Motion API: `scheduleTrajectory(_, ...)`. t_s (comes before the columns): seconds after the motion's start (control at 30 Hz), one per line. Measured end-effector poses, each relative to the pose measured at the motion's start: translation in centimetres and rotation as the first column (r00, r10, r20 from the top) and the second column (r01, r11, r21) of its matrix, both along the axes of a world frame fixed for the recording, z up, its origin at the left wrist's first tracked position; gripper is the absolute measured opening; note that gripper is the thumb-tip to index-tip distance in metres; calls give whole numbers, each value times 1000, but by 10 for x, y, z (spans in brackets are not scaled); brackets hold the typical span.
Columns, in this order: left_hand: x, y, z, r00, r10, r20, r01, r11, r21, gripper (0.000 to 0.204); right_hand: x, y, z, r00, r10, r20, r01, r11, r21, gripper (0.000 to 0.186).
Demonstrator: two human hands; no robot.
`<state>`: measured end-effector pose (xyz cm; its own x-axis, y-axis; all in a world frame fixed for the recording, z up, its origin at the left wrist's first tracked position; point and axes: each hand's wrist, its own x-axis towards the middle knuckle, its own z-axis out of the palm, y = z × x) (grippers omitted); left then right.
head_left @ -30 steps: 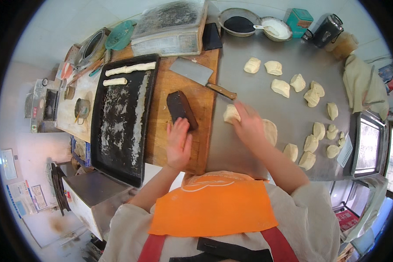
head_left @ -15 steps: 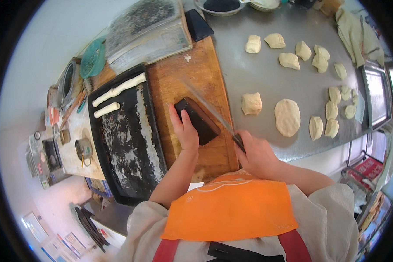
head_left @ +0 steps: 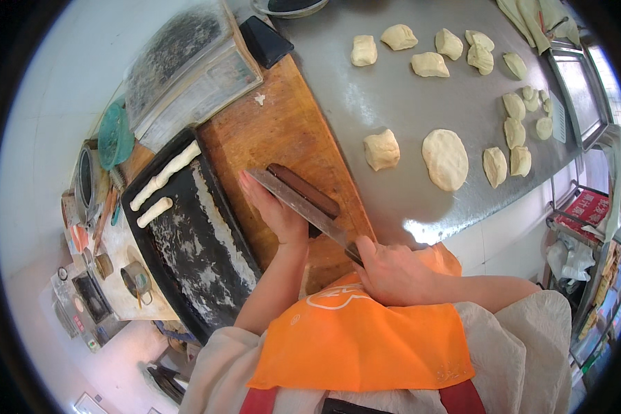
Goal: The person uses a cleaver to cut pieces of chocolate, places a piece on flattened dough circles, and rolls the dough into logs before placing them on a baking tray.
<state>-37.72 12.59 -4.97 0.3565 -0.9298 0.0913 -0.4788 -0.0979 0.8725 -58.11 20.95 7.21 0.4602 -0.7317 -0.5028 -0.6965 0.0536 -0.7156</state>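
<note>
On the wooden board lies an oblong block, brown along its far side and black on the near part. My left hand grips its left side, fingers straight and pressed close together; the knife hides the thumb. My right hand is closed round the handle of a long knife. Its broad grey blade slants across the block, the far end over my left fingertips. Whether the blade touches the block I cannot tell.
Left of the board, a black baking tray holds two white dough strips. Several dough pieces and a flattened dough round lie on the steel table to the right. A black tin stands at the far edge.
The knife has moved left from beside the block to lie across it, my right hand moving slightly left and nearer me. The view has shifted, so the table appears turned.
</note>
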Motion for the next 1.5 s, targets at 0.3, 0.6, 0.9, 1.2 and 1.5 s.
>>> scheduleTrajectory(0.3, 6, 5, -12, 994, -70, 82, 72, 997, -22, 76, 8, -9, -6, 999, 11, 48, -7, 995, -97, 18)
scheduleTrajectory(0.6, 10, 3, -20, 918, -61, 392, 81, 996, -34, 74, 4, 7, -14, 997, -70, 17, 71, 991, -110, 16)
scheduleTrajectory(0.9, 7, 0, -11, 923, -57, 379, 78, 996, -40, 68, 14, -16, -13, 999, -20, -37, 19, 999, -29, 18)
scheduleTrajectory(1.2, 1, -5, -1, 955, -12, 295, 11, 1000, 6, 63, 13, -23, -25, 999, -3, -32, 2, 1000, -29, 18)
scheduleTrajectory(1.5, 0, -1, -6, 945, 4, 326, -9, 1000, 12, 66, 8, -17, -24, 998, 19, -57, -18, 1000, 26, 16)
